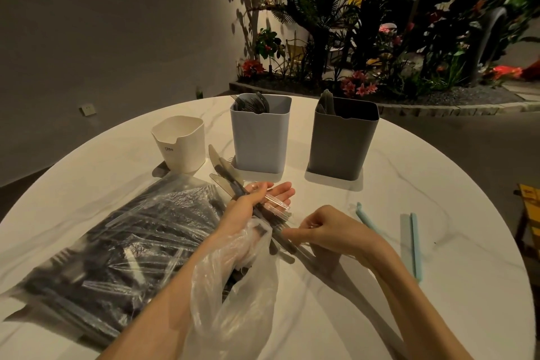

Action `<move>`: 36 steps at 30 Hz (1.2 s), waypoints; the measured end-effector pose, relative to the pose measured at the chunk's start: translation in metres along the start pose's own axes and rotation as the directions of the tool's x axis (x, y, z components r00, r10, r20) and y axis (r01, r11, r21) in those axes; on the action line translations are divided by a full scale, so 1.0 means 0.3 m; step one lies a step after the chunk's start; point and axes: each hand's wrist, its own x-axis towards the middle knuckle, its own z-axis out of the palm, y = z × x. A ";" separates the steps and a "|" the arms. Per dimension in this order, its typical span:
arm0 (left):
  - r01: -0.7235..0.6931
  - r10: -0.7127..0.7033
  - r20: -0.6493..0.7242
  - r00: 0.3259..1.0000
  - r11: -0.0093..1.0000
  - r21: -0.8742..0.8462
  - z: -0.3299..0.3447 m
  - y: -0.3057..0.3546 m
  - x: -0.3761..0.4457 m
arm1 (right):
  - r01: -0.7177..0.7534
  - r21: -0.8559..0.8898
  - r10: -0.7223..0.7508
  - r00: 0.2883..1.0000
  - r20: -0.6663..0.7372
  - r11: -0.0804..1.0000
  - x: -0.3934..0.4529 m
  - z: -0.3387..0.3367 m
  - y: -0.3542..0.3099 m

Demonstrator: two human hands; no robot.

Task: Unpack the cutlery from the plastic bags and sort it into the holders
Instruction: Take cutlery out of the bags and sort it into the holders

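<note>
Left hand: the left hand [257, 202] lies palm up with fingers nearly straight, a bundle of knives [230, 178] resting across the palm, the thumb seemingly laid over them; the blades point away, past the fingertips.
Right hand: the right hand [327, 231] has its fingers curled, pinching the thin clear wrapper [277, 204] and the handle ends near the left wrist.
Loose bag: a crumpled clear bag [233, 286] hangs round the left forearm, just behind the hands.
Full bag: a big clear bag of dark cutlery [117, 242] lies on the counter [380, 316] to the left of the left arm, apparently still packed.
Blue holder: the blue holder [258, 137], beyond the left hand, already has forks and spoons standing in it.
Grey holder: the grey holder [340, 143], beyond the right hand, holds a few pieces at its far left corner.
White holder: the white holder [179, 145], beyond and left of the left hand, shows nothing inside from here.
Clips: two pale blue sealing clips [412, 242] lie right of the right hand.
Progress: early to middle, I judge; some pieces are sorted, the knives in hand need unwrapping and placing, and the big bag remains.
</note>
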 end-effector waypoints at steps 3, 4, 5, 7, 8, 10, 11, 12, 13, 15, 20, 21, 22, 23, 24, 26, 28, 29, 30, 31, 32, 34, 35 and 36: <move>-0.002 0.002 -0.012 1.000 1.000 -0.003 0.003 0.002 -0.002 | 0.027 -0.011 -0.026 0.999 0.047 1.000 -0.008 -0.002 0.001; -0.007 0.007 -0.012 1.000 1.000 -0.008 0.007 0.001 -0.007 | 0.050 -0.007 -0.049 0.998 0.047 0.999 -0.014 -0.008 0.000; -0.012 0.011 -0.015 1.000 1.000 -0.011 0.009 0.000 -0.011 | 0.078 0.012 -0.079 0.996 0.035 0.997 -0.021 -0.016 -0.001; -0.021 0.020 -0.031 0.999 0.999 -0.033 0.012 -0.003 -0.016 | 0.133 0.141 -0.131 0.991 -0.023 0.981 -0.034 -0.039 -0.008; -0.019 0.017 -0.045 0.999 0.999 -0.047 0.017 -0.005 -0.020 | 0.147 0.234 -0.136 0.989 -0.061 0.961 -0.040 -0.050 -0.010; -0.009 0.005 -0.059 0.998 0.998 -0.056 0.025 -0.007 -0.023 | 0.153 0.405 -0.120 0.987 -0.107 0.902 -0.045 -0.058 -0.019; 0.002 -0.004 -0.044 0.999 0.999 -0.044 0.028 -0.007 -0.024 | 0.152 0.478 -0.110 0.987 -0.116 0.865 -0.046 -0.054 -0.026; 0.018 -0.018 -0.018 1.000 0.999 -0.029 0.031 -0.004 -0.029 | 0.154 0.538 -0.102 0.987 -0.125 0.829 -0.040 -0.046 -0.030; 0.036 -0.036 0.012 0.999 0.999 -0.015 0.031 -0.002 -0.032 | 0.154 0.569 -0.093 0.986 -0.135 0.808 -0.034 -0.035 -0.036; 0.066 -0.069 0.076 0.995 0.997 0.034 0.028 0.009 -0.042 | 0.156 0.565 -0.069 0.983 -0.171 0.810 -0.018 -0.017 -0.042; 0.120 -0.129 0.119 0.985 0.989 0.081 0.030 0.014 -0.051 | 0.152 0.630 0.023 0.965 -0.260 0.761 0.011 -0.005 -0.042; 0.123 -0.132 0.125 0.983 0.990 0.075 0.026 0.012 -0.047 | 0.159 0.652 0.031 0.963 -0.269 0.741 0.010 -0.005 -0.043; 0.124 -0.134 0.139 0.981 0.989 0.076 0.026 0.011 -0.047 | 0.171 0.669 0.025 0.962 -0.272 0.723 0.010 -0.005 -0.039; 0.122 -0.134 0.156 0.979 0.989 0.089 0.024 0.010 -0.047 | 0.179 0.678 0.014 0.963 -0.269 0.713 0.008 -0.003 -0.040; 0.119 -0.137 0.182 0.974 0.987 0.106 0.022 0.009 -0.051 | 0.179 0.676 0.005 0.965 -0.261 0.714 0.005 -0.001 -0.040; 0.106 -0.139 0.224 0.965 0.983 0.152 0.020 0.011 -0.062 | 0.173 0.644 -0.018 0.971 -0.239 0.745 -0.006 0.008 -0.050; 0.084 -0.133 0.243 0.961 0.976 0.203 0.025 0.015 -0.080 | 0.204 0.586 -0.070 0.968 -0.242 0.784 -0.009 0.022 -0.064; 0.077 -0.136 0.257 0.957 0.971 0.225 0.026 0.016 -0.083 | 0.215 0.556 -0.075 0.962 -0.263 0.803 -0.009 0.031 -0.073; 0.071 -0.139 0.268 0.953 0.966 0.247 0.028 0.015 -0.086 | 0.228 0.525 -0.078 0.954 -0.291 0.820 -0.011 0.041 -0.077; 0.070 -0.144 0.261 0.954 0.959 0.275 0.026 0.015 -0.086 | 0.242 0.488 -0.089 0.945 -0.314 0.838 -0.012 0.050 -0.078; 0.069 -0.152 0.246 0.957 0.946 0.316 0.025 0.016 -0.086 | 0.262 0.428 -0.121 0.937 -0.329 0.865 -0.005 0.058 -0.069; 0.053 -0.159 0.243 0.957 0.917 0.394 0.019 0.014 -0.085 | 0.274 0.271 -0.178 0.927 -0.330 0.923 0.008 0.066 -0.051; 0.035 -0.153 0.260 0.953 0.913 0.407 0.018 0.013 -0.086 | 0.281 0.235 -0.198 0.925 -0.323 0.930 0.010 0.064 -0.045; 0.021 -0.144 0.281 0.949 0.917 0.398 0.017 0.011 -0.085 | 0.286 0.235 -0.205 0.927 -0.314 0.929 0.017 0.061 -0.037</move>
